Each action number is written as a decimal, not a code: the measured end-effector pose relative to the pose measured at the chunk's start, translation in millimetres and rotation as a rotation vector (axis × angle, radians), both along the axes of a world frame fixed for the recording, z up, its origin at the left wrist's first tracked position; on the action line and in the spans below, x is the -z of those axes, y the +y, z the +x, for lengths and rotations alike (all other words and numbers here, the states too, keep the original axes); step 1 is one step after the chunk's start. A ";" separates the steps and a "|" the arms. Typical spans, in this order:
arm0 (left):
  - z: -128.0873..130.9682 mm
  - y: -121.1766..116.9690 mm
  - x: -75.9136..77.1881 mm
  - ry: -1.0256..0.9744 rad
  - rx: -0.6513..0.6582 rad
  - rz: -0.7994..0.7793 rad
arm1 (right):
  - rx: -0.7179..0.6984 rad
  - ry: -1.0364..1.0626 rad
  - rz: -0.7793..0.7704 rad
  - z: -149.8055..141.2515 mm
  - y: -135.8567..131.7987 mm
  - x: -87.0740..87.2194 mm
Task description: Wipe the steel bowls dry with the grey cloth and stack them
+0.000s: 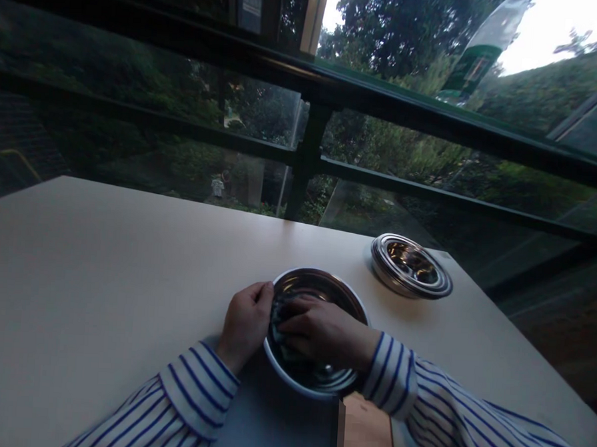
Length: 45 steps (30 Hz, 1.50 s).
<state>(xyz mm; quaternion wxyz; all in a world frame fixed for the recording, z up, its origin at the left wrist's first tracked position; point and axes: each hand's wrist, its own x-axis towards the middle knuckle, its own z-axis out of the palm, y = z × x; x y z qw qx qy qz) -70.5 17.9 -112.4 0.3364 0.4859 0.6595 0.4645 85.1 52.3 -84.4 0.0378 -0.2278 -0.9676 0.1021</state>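
Two bare hands share a round, shiny steel bowl (343, 294), well in from the far edge of the white, flat-topped table (126, 261): the left hand (247, 317) pinches its left rim, fingers curled together, and the right hand (328, 328) reaches inside, fingers slightly apart. Work on this bowl looks under way, not finished, while the stack of round, shiny steel dishes (388, 277) near the far right corner stands apart, whether done or waiting unclear. Shadow hides the right fingertips, so I cannot tell if they grip what is probably a crumpled, greenish cloth (278, 340).
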 end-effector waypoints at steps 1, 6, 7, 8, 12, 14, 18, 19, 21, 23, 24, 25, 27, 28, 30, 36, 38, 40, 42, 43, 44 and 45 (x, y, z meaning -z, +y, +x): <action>-0.4 0.2 -0.2 0.000 0.007 0.000 | 0.023 0.004 0.006 2.4 3.4 -0.1; 0.4 1.1 -1.4 0.009 0.017 0.016 | 0.136 0.016 0.048 7.8 12.8 2.0; 0.7 1.2 -1.8 0.015 0.009 0.018 | 0.116 0.015 0.043 5.4 10.3 2.4; 0.7 1.2 -2.3 0.021 0.000 0.019 | 0.088 0.014 0.036 2.2 7.3 2.6; -0.9 1.3 -3.1 0.026 0.009 0.018 | 0.036 0.006 0.028 -3.8 4.7 3.1; -1.3 1.9 -2.4 0.025 0.025 0.019 | 0.087 0.003 0.049 0.9 10.5 2.3; -0.6 3.8 -1.3 0.032 0.029 0.027 | 0.140 0.000 0.075 6.3 11.3 -1.1; -0.6 4.1 -1.4 0.037 0.023 0.029 | 0.119 0.001 0.068 4.3 8.1 -1.6; -1.3 4.1 -2.1 0.046 0.014 0.033 | 0.054 0.003 0.048 -1.9 1.7 -1.3; -2.4 3.8 -2.7 0.053 0.014 0.035 | 0.015 0.006 0.037 -5.9 0.6 0.5; -2.9 3.6 -2.6 0.054 0.018 0.036 | 0.025 0.007 0.040 -5.9 2.4 1.7; -3.2 3.5 -2.3 0.053 0.021 0.034 | 0.050 0.007 0.049 -4.5 5.3 2.7; -3.1 3.6 -1.2 0.048 0.023 0.031 | 0.114 0.007 0.070 0.8 10.2 3.7; -2.8 3.8 -0.6 0.045 0.022 0.030 | 0.131 0.007 0.076 3.4 10.7 3.4; -1.9 4.3 0.0 0.039 0.018 0.030 | 0.093 0.001 0.059 6.4 6.9 1.7; -1.2 4.0 -1.9 0.046 0.001 0.031 | 0.031 0.021 0.003 1.1 3.8 2.9; -1.2 3.7 -2.0 0.049 -0.002 0.033 | 0.123 0.045 0.024 -1.4 10.8 5.9; -1.1 3.4 -1.8 0.053 -0.005 0.034 | 0.152 0.058 0.022 -4.3 13.2 7.3; -0.9 3.0 -1.9 0.059 -0.012 0.036 | 0.098 0.053 -0.012 -6.0 8.9 5.3; -0.8 2.8 -2.1 0.060 -0.013 0.035 | 0.051 0.043 -0.039 -5.4 5.3 3.1; -0.7 2.6 -2.3 0.059 -0.012 0.031 | -0.002 0.029 -0.069 -3.4 1.5 0.2; -0.4 2.4 -2.4 0.056 -0.010 0.028 | -0.052 0.011 -0.100 0.0 -1.8 -3.0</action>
